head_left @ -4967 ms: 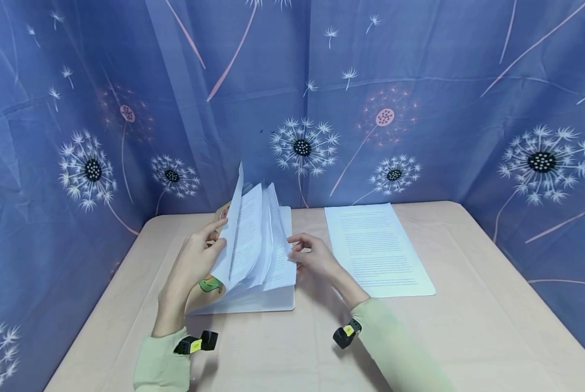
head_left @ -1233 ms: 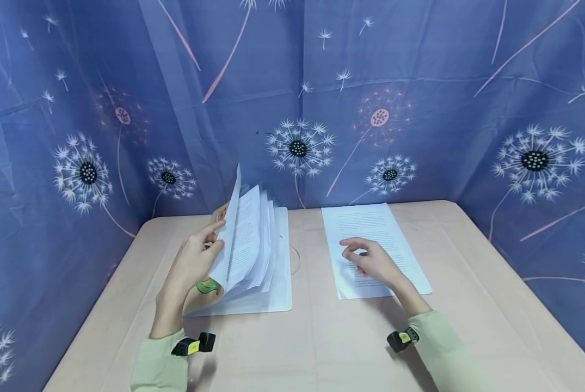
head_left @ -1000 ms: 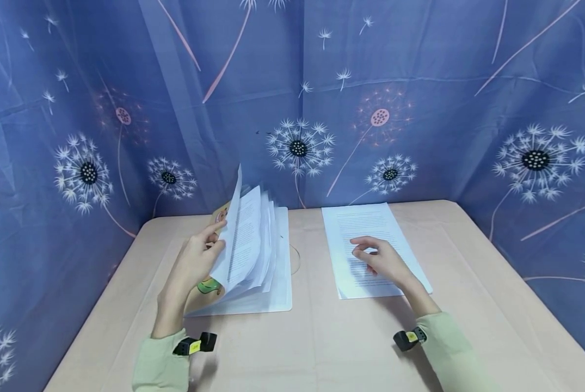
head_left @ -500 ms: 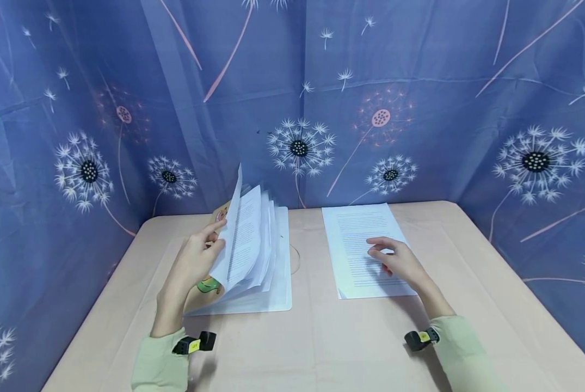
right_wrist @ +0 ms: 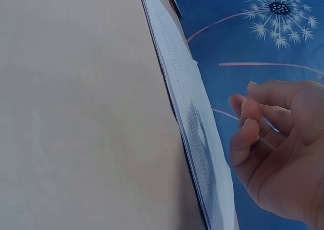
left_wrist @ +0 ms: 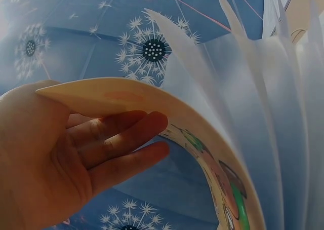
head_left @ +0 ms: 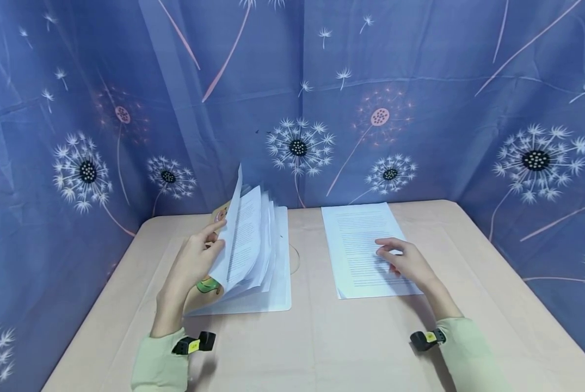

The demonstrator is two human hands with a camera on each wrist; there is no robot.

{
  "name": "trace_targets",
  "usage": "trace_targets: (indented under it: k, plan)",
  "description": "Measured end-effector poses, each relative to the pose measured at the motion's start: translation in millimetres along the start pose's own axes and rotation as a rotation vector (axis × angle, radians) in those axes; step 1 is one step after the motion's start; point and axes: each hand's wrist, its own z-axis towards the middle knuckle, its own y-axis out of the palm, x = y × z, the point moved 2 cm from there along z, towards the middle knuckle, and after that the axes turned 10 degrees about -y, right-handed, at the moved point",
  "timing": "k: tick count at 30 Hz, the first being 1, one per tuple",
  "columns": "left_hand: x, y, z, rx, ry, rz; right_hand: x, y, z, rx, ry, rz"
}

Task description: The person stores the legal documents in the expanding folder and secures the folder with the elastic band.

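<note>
In the head view, my left hand holds up the front cover of a document folder whose leaves fan out, with printed sheets among them. From the left wrist view, the cover is tan with cartoon drawings and bends in a curve, pinched between thumb and fingers. My right hand hovers over a stack of printed paper to the right of the folder. Its fingers are loosely bent with nothing in them, as the right wrist view also shows, and the paper stack lies close beneath.
The table has a pale pink cloth. A thin looped cord lies at the folder's right edge. Blue curtains with dandelion prints hang behind and at both sides. Each wrist wears a small black camera.
About five seconds ago my right hand was at the folder's leaf edges; it has moved right, over the paper stack, and drifts further right. My left hand stays on the cover.
</note>
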Motion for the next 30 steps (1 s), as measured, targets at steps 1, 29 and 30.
trace_targets:
  k: [1, 29, 30]
  plan:
    - [-0.1, 0.0, -0.3, 0.001, 0.001, 0.002, 0, -0.9, 0, 0.003, -0.002, 0.002]
    - [3.0, -1.5, -2.9, -0.008, -0.008, -0.015, 19, -30.7, -7, 0.058, 0.061, -0.139]
    - [3.1, -1.6, -3.0, -0.008, -0.006, -0.014, 20, -31.3, -8, 0.060, 0.063, -0.137]
